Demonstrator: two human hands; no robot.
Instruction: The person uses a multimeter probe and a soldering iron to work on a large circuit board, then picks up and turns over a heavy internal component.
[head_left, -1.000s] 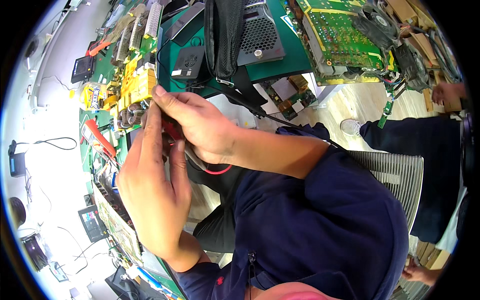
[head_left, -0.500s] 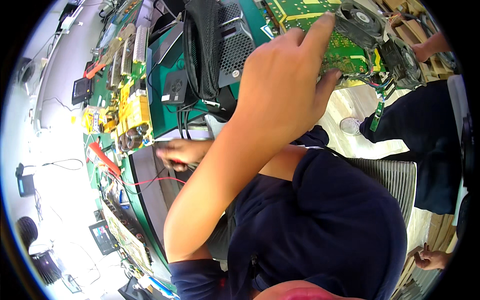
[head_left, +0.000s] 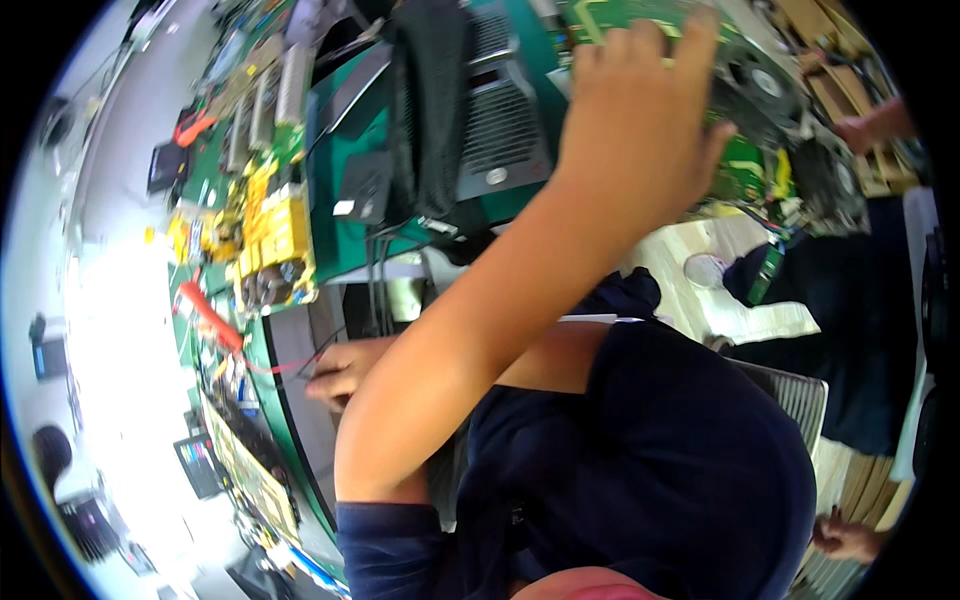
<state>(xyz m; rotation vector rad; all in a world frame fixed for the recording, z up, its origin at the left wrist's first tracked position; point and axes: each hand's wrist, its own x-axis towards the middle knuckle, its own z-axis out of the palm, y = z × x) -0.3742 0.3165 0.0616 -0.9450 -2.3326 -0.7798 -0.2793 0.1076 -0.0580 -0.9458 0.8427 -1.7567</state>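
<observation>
My left hand (head_left: 645, 120) is stretched across the view, its index finger extended and thumb apart, over a green circuit board (head_left: 600, 18) beside two black fans (head_left: 762, 82). My right hand (head_left: 342, 375) is partly behind my left forearm, with bent fingers near red and black wires (head_left: 285, 368); what it holds is blurred and hidden. An orange-red tool (head_left: 210, 315) lies to its upper left, near a large board with yellow components (head_left: 268, 225).
A black mesh bag (head_left: 420, 110) lies beside a perforated metal case (head_left: 495, 120) on the green mat (head_left: 330, 240). A small screen (head_left: 195, 465) stands at left. A co-worker's hands (head_left: 865, 130) and dark-clothed legs show at right, by cardboard (head_left: 830, 90) and a chair (head_left: 795, 400).
My hands were together around a red item at the left; they have parted. My left hand swung up and right to the board with fans, while my right hand moved lower.
</observation>
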